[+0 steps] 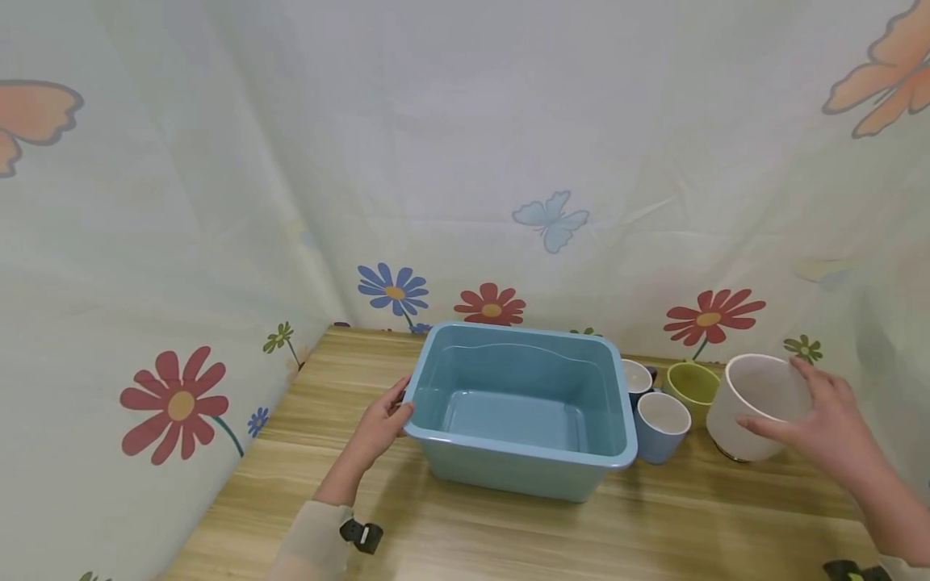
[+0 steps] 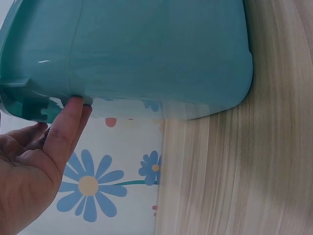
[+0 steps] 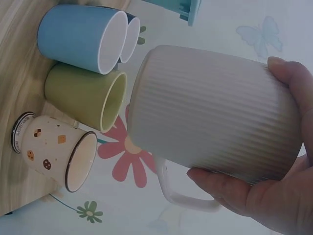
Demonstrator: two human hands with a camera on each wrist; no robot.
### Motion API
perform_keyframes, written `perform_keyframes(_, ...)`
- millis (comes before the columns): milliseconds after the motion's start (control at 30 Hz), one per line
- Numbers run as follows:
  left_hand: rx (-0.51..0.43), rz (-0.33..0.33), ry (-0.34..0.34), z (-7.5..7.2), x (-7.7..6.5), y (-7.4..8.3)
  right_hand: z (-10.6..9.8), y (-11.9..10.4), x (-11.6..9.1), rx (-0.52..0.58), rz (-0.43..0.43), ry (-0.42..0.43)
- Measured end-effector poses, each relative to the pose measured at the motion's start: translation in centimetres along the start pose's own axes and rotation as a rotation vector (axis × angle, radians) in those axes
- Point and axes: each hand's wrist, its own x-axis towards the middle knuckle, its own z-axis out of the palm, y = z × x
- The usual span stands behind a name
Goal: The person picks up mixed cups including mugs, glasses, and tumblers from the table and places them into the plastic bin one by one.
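White ribbed mug (image 3: pixel 215 112) held up clear of tabletop (image 1: pixel 472 541), right of basin; body gripped by right hand (image 1: pixel 831 415), fingers spread wide around it. Blue basin (image 1: pixel 508 468) set on tabletop; left rim pinched by left hand (image 1: pixel 378 432). Band of lettering borne on base of patterned mug (image 3: pixel 56 149), too small to be read. Green mug (image 3: pixel 80 95), light-blue mug (image 3: pixel 80 39), dark-blue mug (image 3: pixel 131 39) grouped nearby.
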Motion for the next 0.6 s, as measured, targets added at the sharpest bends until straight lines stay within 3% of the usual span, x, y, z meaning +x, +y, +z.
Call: perform_keyframes(600, 0.019, -0.001, 0.005, -0.1, 0.1, -0.2, -0.7, -3.0, 1.2, -0.019, -0.098, -0.017)
